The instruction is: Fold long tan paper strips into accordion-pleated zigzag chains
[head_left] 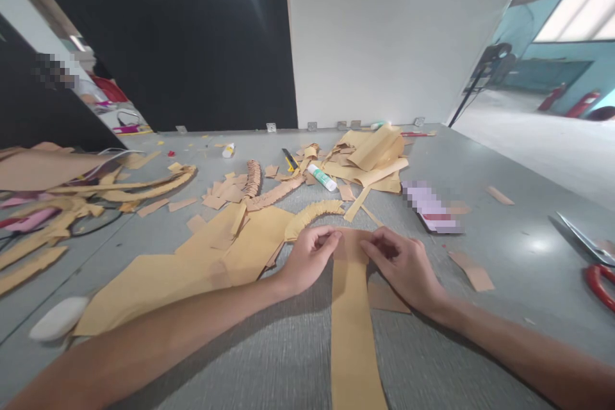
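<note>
A long yellow-brown paper strip (353, 327) runs down the table toward me. Across its far end lies a darker brown paper piece (352, 245). My left hand (310, 256) pinches the left end of that piece between thumb and fingers. At the right end, my right hand (401, 262) is closed on it in the same way. Under my right wrist sits another flat brown paper piece (388, 298). Just beyond my left hand is a pleated, curved paper strip (314, 214).
A glue stick (321, 177), a utility knife (290, 160) and paper scraps (372, 157) lie farther back. On the right are a phone (432, 208) and red-handled scissors (598, 275). Large paper sheets (158, 282) and a white computer mouse (60, 318) are at left.
</note>
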`<action>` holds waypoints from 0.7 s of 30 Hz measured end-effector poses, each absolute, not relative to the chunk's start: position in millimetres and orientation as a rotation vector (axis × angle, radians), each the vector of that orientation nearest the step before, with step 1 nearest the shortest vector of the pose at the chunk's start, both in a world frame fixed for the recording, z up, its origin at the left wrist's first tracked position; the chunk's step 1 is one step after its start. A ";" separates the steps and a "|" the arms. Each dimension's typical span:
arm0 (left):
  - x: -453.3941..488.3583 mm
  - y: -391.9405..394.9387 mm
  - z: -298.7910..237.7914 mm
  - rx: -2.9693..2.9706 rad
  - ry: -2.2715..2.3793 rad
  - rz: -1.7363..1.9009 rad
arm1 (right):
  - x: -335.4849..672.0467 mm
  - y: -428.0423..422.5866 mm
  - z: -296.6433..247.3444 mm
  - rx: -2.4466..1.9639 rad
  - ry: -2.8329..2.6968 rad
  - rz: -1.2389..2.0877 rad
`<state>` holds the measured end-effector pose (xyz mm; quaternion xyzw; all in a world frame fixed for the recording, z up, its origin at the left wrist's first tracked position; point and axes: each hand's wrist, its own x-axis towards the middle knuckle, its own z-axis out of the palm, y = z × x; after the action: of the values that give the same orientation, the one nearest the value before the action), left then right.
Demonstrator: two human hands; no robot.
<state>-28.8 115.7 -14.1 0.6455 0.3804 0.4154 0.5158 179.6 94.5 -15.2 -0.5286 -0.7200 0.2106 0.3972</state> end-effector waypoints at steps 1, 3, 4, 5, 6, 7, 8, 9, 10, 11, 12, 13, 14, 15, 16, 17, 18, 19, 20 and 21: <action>-28.9 115.9 -14.3 1.553 0.915 0.995 | 179.6 94.7 -15.3 -1.338 -1.826 0.534; -29.3 116.5 -14.9 1.558 0.917 0.990 | 179.7 95.0 -15.3 -1.329 -1.828 0.549; -29.4 116.7 -15.1 1.560 0.918 0.988 | 179.8 95.1 -15.4 -1.323 -1.826 0.557; -29.6 116.9 -15.3 1.560 0.918 0.988 | 179.8 95.2 -15.4 -1.319 -1.821 0.565; -29.7 117.1 -15.4 1.557 0.918 0.989 | 179.8 95.3 -15.4 -1.318 -1.815 0.575; -29.7 117.2 -15.4 1.550 0.917 0.989 | 179.7 95.5 -15.3 -1.321 -1.807 0.587; -29.6 117.3 -15.5 1.540 0.918 0.986 | 179.6 95.7 -15.3 -1.326 -1.803 0.603; -29.4 117.5 -15.6 1.525 0.919 0.986 | 179.3 95.9 -15.3 -1.331 -1.799 0.617; -29.2 117.6 -15.9 1.503 0.918 0.987 | 179.1 96.0 -15.4 -1.336 -1.790 0.619; -28.9 117.8 -16.3 1.479 0.917 0.991 | 179.0 95.9 -15.7 -1.337 -1.769 0.592; -28.6 118.1 -16.9 1.452 0.912 0.995 | 179.1 95.4 -16.2 -1.331 -1.735 0.529; -28.3 118.4 -17.5 1.427 0.903 0.999 | 179.5 94.4 -17.1 -1.314 -1.696 0.433; -28.0 118.8 -18.1 1.404 0.890 1.003 | 180.4 92.8 -18.2 -1.280 -1.666 0.312; -27.7 119.1 -18.4 1.385 0.876 1.006 | 181.7 90.6 -19.5 -1.223 -1.663 0.180; -27.5 119.4 -18.5 1.373 0.866 1.010 | 183.5 87.9 -20.7 -1.150 -1.705 0.053; -27.2 119.6 -18.1 1.369 0.866 1.017 | 185.5 85.0 -21.6 -1.063 -1.793 -0.061; -26.9 119.8 -17.3 1.374 0.877 1.026 | 187.6 82.1 -22.0 -0.963 -1.928 -0.160; -26.7 119.9 -16.2 1.387 0.898 1.038 | 189.5 79.5 -21.7 -0.868 -2.082 -0.240; -26.5 120.0 -15.0 1.404 0.919 1.046 | 190.9 77.5 -20.6 -0.775 -2.228 -0.299; -26.4 119.9 -13.8 1.424 0.935 1.052 | 191.7 76.2 -18.8 -0.697 -2.354 -0.331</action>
<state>-26.4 119.9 -13.8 0.5988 0.3933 0.4423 0.5395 191.7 76.2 -18.8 -0.2660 -0.8983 -0.1265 0.3261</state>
